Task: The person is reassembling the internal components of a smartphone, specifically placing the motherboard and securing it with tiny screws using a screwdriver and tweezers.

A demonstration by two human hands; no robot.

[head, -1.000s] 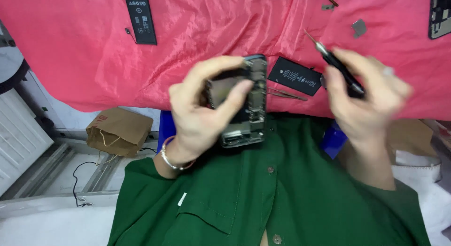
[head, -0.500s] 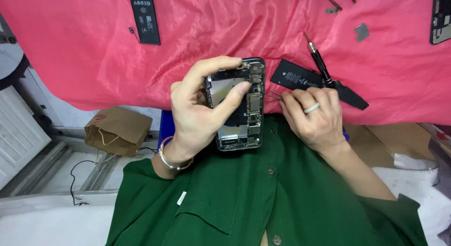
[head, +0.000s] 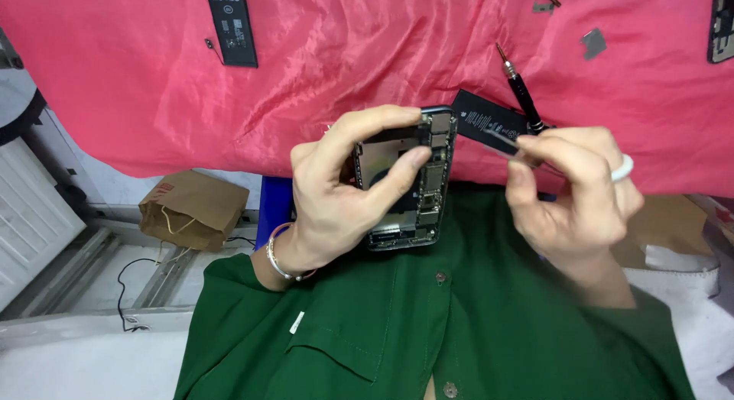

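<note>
Shiny pink cloth (head: 367,71) covers the table, all wrinkled. Above its near edge, the left hand (head: 336,197) has its grip clamped around an opened phone (head: 409,182), a dark flat rectangle with small metal parts showing inside. The right hand (head: 569,190) pinches thin tweezers (head: 501,140). A black screwdriver (head: 520,90) and a flat black battery (head: 489,125) lie just behind.

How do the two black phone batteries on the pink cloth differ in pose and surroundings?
The far battery lies lengthwise away from the person, alone on the pink cloth; the near battery lies slanted. The near battery is partly hidden by the right hand beside the screwdriver; the far battery shows almost whole. Both are flat, black rectangles.
</note>
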